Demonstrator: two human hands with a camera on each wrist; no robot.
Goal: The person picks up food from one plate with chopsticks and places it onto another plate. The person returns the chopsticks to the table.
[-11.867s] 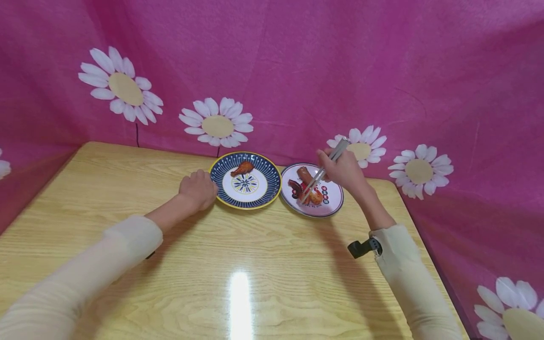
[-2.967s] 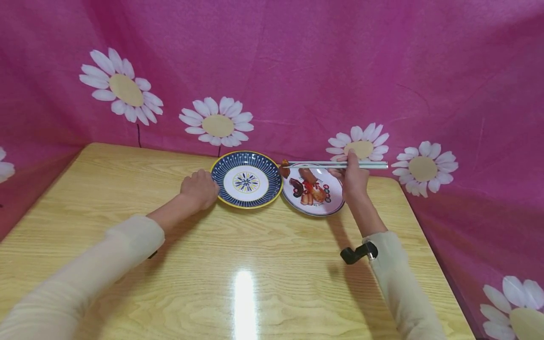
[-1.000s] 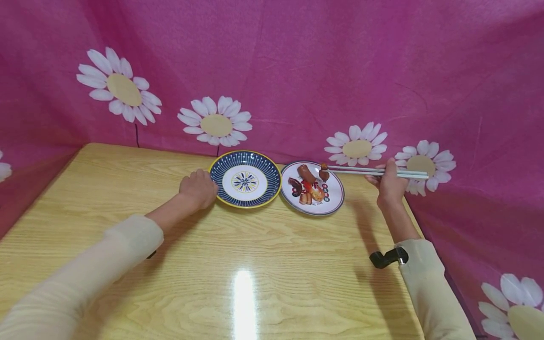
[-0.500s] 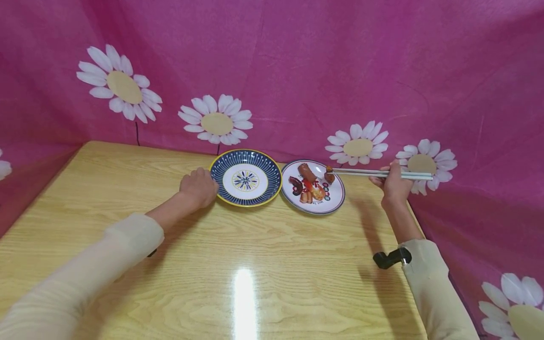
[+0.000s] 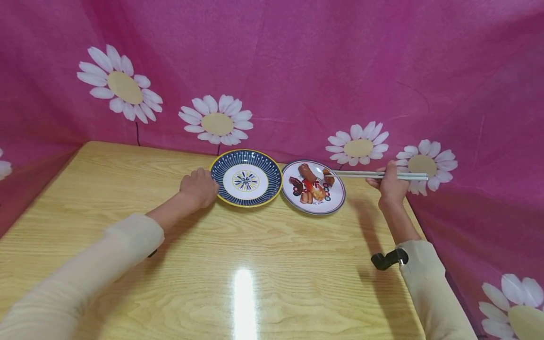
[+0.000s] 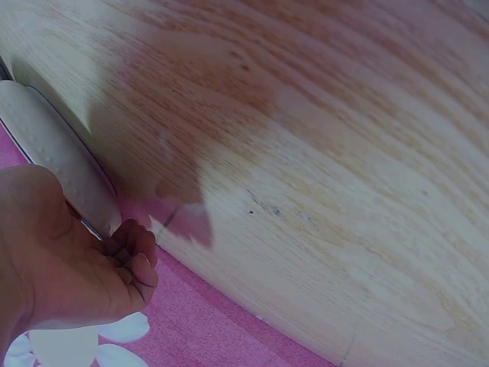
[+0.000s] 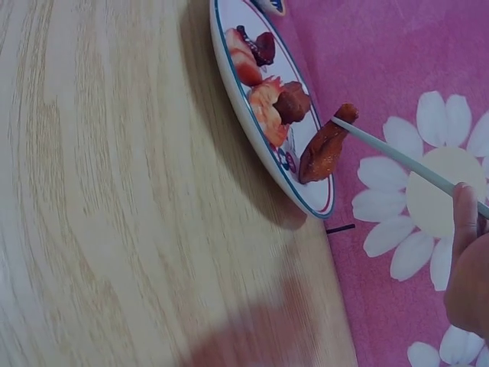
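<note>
My left hand [image 5: 199, 189] grips the left rim of a blue-patterned plate [image 5: 245, 198] with a yellow edge; in the left wrist view its fingers curl at the plate's outer wall [image 6: 57, 134]. My right hand [image 5: 392, 184] holds silver chopsticks [image 5: 361, 174] pointing left. Their tips touch the thin end of a brown chicken drumstick [image 7: 325, 153], whose thick end rests on the right side of a white plate [image 5: 335, 198]. Beside it on that plate lie a sausage-like piece [image 5: 307, 172], a shrimp-like orange piece [image 5: 316, 191], a dark red piece [image 5: 296, 185] and a striped meat-like piece [image 5: 306, 197].
Both plates stand side by side at the back of the wooden table [image 5: 204, 264]. Right behind them hangs a pink cloth [image 5: 289, 71] with daisies. The table's right edge runs close by my right forearm.
The drumstick lay on the blue plate at first. Carried by the chopsticks, it crossed to the white plate's right side. Lately the tips shifted slightly left and down. My left hand stayed put.
</note>
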